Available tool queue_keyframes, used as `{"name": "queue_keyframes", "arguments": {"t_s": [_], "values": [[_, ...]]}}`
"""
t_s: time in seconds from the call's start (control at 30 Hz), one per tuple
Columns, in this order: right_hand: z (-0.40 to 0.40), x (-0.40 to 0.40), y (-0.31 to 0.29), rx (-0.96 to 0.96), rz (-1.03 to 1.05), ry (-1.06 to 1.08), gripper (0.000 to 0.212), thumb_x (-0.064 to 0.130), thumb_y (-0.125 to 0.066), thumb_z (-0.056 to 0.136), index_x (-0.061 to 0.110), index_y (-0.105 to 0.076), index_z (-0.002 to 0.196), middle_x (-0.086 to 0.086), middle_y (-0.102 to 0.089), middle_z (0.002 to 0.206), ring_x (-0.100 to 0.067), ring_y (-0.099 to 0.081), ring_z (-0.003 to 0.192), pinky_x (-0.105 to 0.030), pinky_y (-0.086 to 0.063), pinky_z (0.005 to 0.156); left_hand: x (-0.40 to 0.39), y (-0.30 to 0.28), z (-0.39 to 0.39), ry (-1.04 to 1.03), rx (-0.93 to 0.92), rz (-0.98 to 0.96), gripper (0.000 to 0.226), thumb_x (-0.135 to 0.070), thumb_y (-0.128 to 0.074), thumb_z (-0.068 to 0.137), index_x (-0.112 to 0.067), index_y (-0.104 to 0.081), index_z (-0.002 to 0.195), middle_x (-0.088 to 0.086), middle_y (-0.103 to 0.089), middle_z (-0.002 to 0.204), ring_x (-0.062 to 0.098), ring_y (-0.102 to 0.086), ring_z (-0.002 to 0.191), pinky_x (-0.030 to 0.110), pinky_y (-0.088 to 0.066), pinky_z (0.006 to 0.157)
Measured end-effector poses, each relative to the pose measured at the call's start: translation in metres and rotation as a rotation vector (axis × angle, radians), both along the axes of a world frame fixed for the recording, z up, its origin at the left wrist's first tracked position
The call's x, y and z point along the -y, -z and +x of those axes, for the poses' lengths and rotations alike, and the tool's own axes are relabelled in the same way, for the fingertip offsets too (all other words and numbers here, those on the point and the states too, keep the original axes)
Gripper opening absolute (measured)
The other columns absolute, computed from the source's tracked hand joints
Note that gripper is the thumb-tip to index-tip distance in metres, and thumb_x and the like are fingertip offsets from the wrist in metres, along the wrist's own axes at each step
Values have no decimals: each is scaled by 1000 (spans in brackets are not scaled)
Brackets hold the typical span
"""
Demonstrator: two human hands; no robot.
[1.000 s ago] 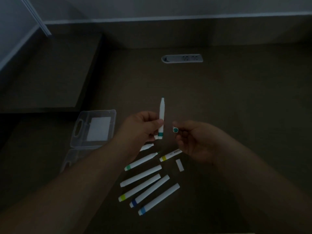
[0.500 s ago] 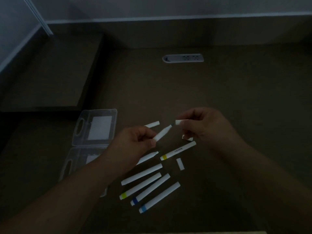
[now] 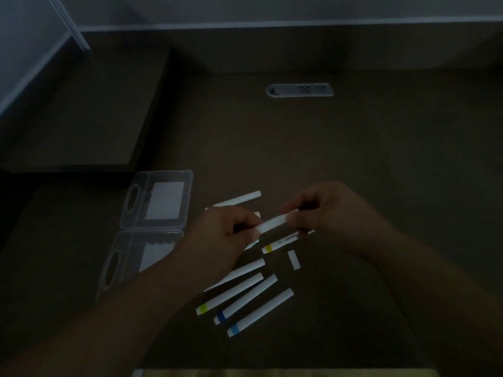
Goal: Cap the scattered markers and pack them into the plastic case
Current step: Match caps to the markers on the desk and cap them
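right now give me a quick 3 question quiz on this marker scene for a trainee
1. True or false: the plastic case lies open, left of the markers.
2. What do the left hand and right hand hold between them? A) a marker B) the case C) a socket strip
3. What colour is the band on the marker lying just below the right hand?

Key: 1 true; 2 A, the held marker; 3 yellow.
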State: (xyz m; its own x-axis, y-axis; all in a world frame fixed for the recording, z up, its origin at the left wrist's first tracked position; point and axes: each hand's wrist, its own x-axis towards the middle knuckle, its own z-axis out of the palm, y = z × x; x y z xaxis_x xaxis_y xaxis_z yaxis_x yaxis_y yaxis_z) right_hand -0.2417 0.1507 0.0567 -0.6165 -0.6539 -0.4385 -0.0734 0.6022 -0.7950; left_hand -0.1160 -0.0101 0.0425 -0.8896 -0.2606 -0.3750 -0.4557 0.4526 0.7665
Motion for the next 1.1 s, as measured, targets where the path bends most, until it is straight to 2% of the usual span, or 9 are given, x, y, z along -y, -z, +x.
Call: {"name": "queue_keyframes", "arguments": {"t_s": [0.13, 0.27, 0.33, 0.43, 0.63, 0.73, 0.8, 0.97, 1.1], "values": [[2, -15, 4, -23, 63, -11, 14, 19, -64, 90, 33, -66, 93, 9, -67, 97, -1, -65, 84, -16, -48, 64, -11, 0, -5, 118, 21, -126, 20, -26, -57, 95, -45, -58, 91, -20, -59, 92, -10, -55, 86, 9, -41, 67], [10, -36, 14, -96, 200, -126, 18, 23, -66, 89, 40, -62, 92, 15, -61, 100, 0, -58, 92, -17, -45, 73, -28, 1, -16, 288, 140, -249, 27, -27, -52, 99, -31, -57, 125, -9, -59, 114, 4, -55, 101, 20, -46, 89], [12, -49, 20, -117, 229, -102, 17, 23, -67, 89, 39, -62, 90, 15, -60, 97, 1, -57, 89, -16, -42, 69, -34, 9, -15, 299, 120, -324, 33, -34, -53, 97, -31, -54, 130, -8, -57, 123, 3, -50, 105, 14, -40, 88], [9, -72, 31, -165, 280, -28, 17, 24, -69, 88, 39, -61, 89, 14, -56, 99, -1, -55, 89, -16, -40, 67, -34, 19, -4, 202, 61, -383, 35, -39, -56, 95, -33, -54, 129, -13, -52, 127, 1, -44, 113, 14, -30, 90], [3, -97, 52, -299, 344, 44, 23, 25, -74, 84, 42, -58, 82, 13, -54, 103, -1, -51, 92, -13, -36, 67, -19, 32, 20, -7, 41, -418, 32, -32, -61, 92, -34, -56, 124, -20, -45, 113, -2, -45, 111, 20, -35, 97], [6, -97, 60, -327, 407, 22, 24, 28, -73, 84, 45, -56, 85, 9, -54, 117, -11, -49, 119, -26, -44, 92, -12, 34, 32, -86, 41, -433, 33, -30, -62, 92, -33, -56, 124, -19, -48, 114, -4, -44, 103, 21, -38, 94], [8, -95, 60, -348, 409, 6, 23, 28, -73, 85, 45, -58, 91, 11, -53, 119, -10, -47, 121, -31, -43, 100, -7, 36, 38, -123, 43, -451, 33, -30, -63, 90, -31, -58, 123, -18, -50, 113, -2, -49, 99, 21, -41, 89], [2, -88, 52, -361, 387, -33, 25, 33, -74, 83, 44, -60, 101, 18, -48, 111, -1, -46, 107, -23, -40, 92, 4, 39, 43, -94, 88, -534, 35, -30, -62, 91, -30, -57, 125, -12, -52, 116, 0, -48, 98, 26, -46, 92], [-9, -59, 44, -372, 301, 50, 16, 31, -68, 88, 41, -59, 96, 19, -47, 94, 1, -48, 83, -19, -39, 71, 7, 42, 34, 10, 108, -632, 30, -33, -60, 92, -33, -59, 122, -10, -54, 121, 1, -45, 101, 24, -41, 93]]}}
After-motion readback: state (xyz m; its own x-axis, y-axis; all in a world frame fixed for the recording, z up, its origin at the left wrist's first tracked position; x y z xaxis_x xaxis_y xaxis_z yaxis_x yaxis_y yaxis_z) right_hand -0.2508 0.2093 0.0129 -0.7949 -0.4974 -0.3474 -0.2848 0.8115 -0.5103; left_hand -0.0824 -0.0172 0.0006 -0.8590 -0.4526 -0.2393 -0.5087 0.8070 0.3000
